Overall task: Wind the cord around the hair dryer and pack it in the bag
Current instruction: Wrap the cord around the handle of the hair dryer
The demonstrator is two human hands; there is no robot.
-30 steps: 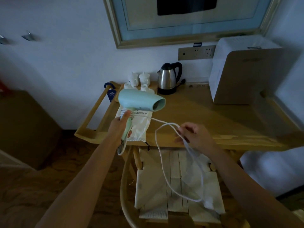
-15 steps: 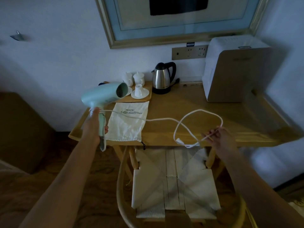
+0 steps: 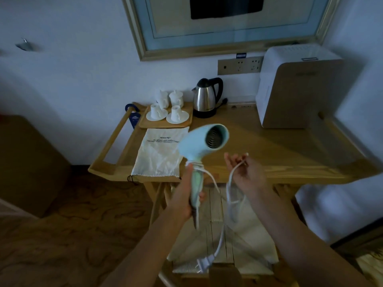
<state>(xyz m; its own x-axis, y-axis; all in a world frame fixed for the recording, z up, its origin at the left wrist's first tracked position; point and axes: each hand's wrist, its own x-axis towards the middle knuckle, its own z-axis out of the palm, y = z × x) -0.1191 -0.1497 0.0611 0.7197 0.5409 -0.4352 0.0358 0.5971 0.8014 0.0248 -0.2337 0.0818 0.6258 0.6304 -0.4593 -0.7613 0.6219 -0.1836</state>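
Left hand grips upright dryer handle; right hand, just right of it, fingers loosely curled around slack cord, plug dangling below.

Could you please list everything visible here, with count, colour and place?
dryer: 1, pale green, held above desk's front edge
cord: 1, white, few turns on handle, plug dangling
bag: 1, white, flat on desk, left
desk: 1, wooden, against wall
kettle: 1, steel and black, desk rear
cups: 4, white, on tray
tray: 1, wooden, desk rear left
chair: 1, pale woven seat, under desk
appliance: 1, white, desk right
hands: left grips handle; right holds cord
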